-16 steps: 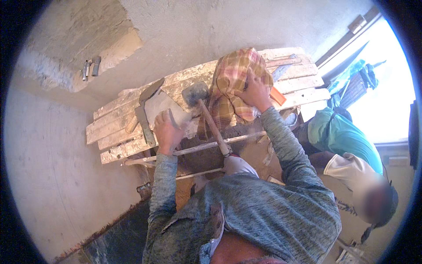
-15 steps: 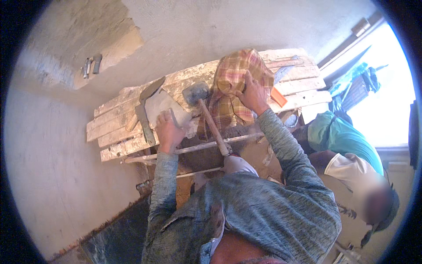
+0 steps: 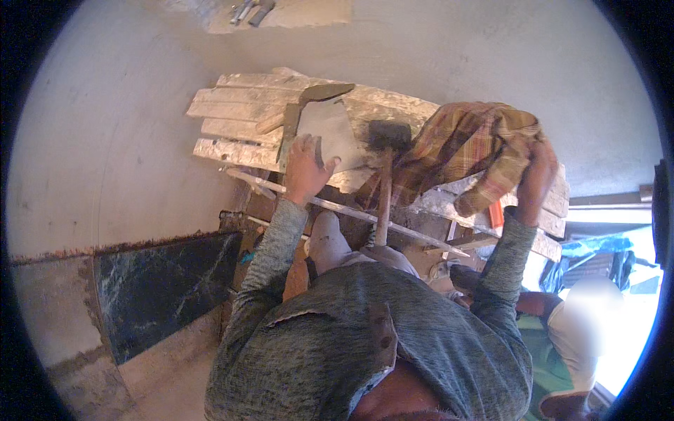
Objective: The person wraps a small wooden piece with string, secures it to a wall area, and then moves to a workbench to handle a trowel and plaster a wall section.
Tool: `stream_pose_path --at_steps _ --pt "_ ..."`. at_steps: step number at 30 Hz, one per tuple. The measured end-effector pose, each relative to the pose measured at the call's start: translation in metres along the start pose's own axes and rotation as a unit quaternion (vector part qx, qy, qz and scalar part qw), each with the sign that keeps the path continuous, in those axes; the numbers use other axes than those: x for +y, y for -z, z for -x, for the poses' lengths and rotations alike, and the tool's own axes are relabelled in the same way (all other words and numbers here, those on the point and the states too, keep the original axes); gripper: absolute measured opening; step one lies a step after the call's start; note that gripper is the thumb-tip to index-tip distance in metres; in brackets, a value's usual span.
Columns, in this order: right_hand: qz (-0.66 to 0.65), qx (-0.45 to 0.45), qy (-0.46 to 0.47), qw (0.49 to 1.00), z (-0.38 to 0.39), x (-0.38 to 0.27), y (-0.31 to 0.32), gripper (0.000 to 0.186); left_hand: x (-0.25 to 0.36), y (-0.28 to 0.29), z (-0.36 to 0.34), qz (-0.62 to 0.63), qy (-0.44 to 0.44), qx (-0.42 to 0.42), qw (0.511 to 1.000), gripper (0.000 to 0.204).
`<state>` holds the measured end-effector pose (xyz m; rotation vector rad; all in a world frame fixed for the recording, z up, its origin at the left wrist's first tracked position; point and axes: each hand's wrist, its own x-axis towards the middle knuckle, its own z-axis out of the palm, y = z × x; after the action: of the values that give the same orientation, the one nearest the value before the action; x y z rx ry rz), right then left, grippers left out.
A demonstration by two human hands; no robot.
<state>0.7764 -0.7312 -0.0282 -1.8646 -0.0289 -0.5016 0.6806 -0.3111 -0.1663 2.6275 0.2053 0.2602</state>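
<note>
My right hand (image 3: 539, 174) is closed on the right end of a brown and red plaid cloth (image 3: 460, 140), perhaps a shirt, partly lifted off a plank bench. My left hand (image 3: 307, 170) rests with fingers apart on the near edge of a pale flat sheet (image 3: 326, 130). Between the hands lies a mallet with a dark head (image 3: 389, 133), its wooden handle (image 3: 384, 203) pointing toward me over the bench edge. A dark curved blade (image 3: 326, 92) sits at the sheet's far edge. Left of the sheet is a dark flat tool (image 3: 289, 130), partly behind my hand.
The rough plank bench (image 3: 239, 105) stands against a plastered wall. An orange object (image 3: 496, 215) lies near its right end. Tools (image 3: 251, 12) rest on a wall ledge. A dark marbled slab (image 3: 168, 291) is at lower left. Another person (image 3: 572, 344) is close on my right.
My right hand has moved right, pulling the plaid cloth along and spreading it off the bench's middle. My left hand stays by the pale sheet. The view has turned, and the other person has shifted lower.
</note>
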Motion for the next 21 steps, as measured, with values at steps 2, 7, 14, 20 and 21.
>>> stream_pose_path --at_steps 2,7,14,20,21 --pt "-0.108 0.005 -0.036 0.993 -0.005 -0.04 -0.008 0.024 -0.015 0.01 -0.001 -0.07 0.015 0.084 0.994 0.075" --pt "0.095 -0.007 0.128 0.987 -0.045 -0.071 0.003 0.022 -0.072 0.028 -0.036 -0.124 0.014 0.106 0.986 0.073" --pt "0.48 0.07 0.223 0.846 -0.06 -0.074 -0.068 0.044 -0.086 0.038 -0.074 -0.221 0.034 -0.029 0.974 0.078" --pt "0.304 -0.379 0.11 0.867 0.054 -0.072 -0.219 0.048 -0.103 0.041 -0.099 -0.209 0.1 -0.148 0.961 0.076" --pt "0.359 -0.409 0.085 0.834 0.064 -0.046 -0.251 0.047 -0.103 0.042 -0.103 -0.19 0.096 -0.156 0.965 0.073"
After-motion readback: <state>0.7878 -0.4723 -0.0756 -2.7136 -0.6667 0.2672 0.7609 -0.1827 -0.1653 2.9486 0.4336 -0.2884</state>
